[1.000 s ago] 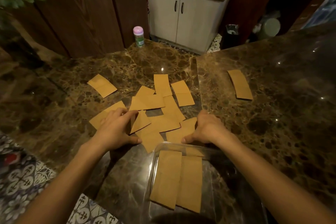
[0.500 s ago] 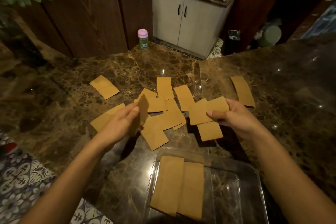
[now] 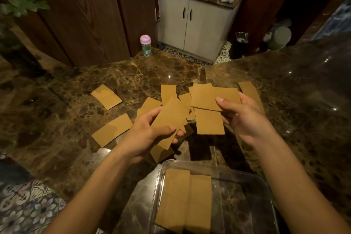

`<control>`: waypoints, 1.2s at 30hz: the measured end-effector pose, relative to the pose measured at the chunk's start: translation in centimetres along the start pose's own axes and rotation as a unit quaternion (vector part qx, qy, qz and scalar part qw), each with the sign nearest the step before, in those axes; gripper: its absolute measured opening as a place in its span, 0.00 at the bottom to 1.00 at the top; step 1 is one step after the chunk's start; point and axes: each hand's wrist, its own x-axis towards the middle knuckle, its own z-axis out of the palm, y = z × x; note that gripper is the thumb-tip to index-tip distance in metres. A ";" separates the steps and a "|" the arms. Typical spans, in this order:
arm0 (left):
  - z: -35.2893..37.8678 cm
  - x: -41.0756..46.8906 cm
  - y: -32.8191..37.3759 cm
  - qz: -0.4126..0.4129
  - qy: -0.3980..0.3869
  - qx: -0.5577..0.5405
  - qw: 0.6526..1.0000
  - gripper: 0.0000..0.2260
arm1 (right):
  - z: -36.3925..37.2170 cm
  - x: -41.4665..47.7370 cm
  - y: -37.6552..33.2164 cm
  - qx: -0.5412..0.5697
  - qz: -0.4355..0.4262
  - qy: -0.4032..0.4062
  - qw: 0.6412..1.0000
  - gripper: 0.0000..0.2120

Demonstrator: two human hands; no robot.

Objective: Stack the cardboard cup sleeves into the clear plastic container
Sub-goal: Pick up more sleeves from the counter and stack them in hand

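Flat tan cardboard cup sleeves (image 3: pixel 112 130) litter the brown marble counter (image 3: pixel 57 119); left hand (image 3: pixel 148 136) grips 1 sleeve (image 3: pixel 171 119), right hand (image 3: pixel 243 117) pinches several sleeves (image 3: pixel 209 108) above the clear plastic container (image 3: pixel 266 186).

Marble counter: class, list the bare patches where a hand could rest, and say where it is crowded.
Bare marble lies right of the far-right sleeve, also behind the sleeves toward the pink-capped bottle, and along the near left edge. The right half of the clear container is bare. Crowded: the middle, under the left hand and right hand.
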 end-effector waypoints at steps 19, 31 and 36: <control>2.9 -0.3 0.9 -0.008 0.059 0.017 0.998 0.18 | 1.3 -1.2 0.9 0.086 0.000 0.073 0.994 0.06; 2.5 -0.4 0.6 0.019 0.042 0.040 0.998 0.21 | 0.1 -1.7 0.9 0.023 -0.020 0.001 1.000 0.17; 2.3 -0.6 1.3 0.009 0.021 0.095 0.995 0.24 | 1.0 -1.9 0.8 -0.095 -0.010 -0.075 0.993 0.13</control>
